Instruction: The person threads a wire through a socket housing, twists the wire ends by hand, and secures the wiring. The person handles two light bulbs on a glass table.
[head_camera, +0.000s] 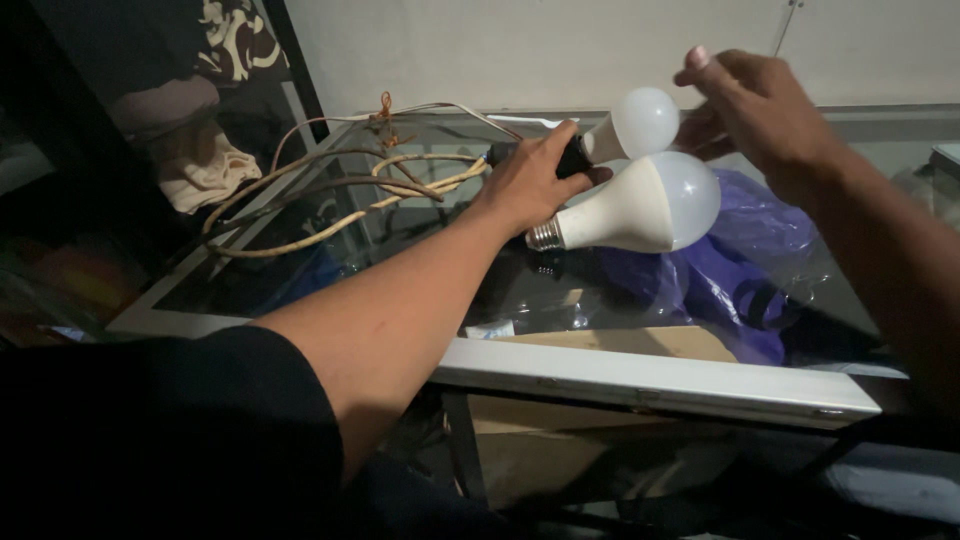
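Gripping a black lamp socket (568, 158), the left hand (530, 180) is clamped round it with a small white bulb (640, 122) seated in its far end. This bulb is the landmark for what follows. Its long axis runs from the socket up and to the right, with the round end pointing toward the right hand (760, 115). That hand sits just to the right of the bulb with its fingers spread and curled; they close on nothing that can be seen, and whether the fingertips touch the glass is unclear. The left hand is on the socket side, the right hand on the globe side.

Directly below the small bulb lies a larger white bulb (640, 205), its metal screw base pointing left, close under the left hand; whether the fingers also hold it cannot be told. Left of the small bulb a tangle of pale cord (330, 195) spreads over the glass tabletop (660, 380). Below and right of the bulb, under the glass, sits a crumpled purple plastic bag (740, 270); no label is readable anywhere.
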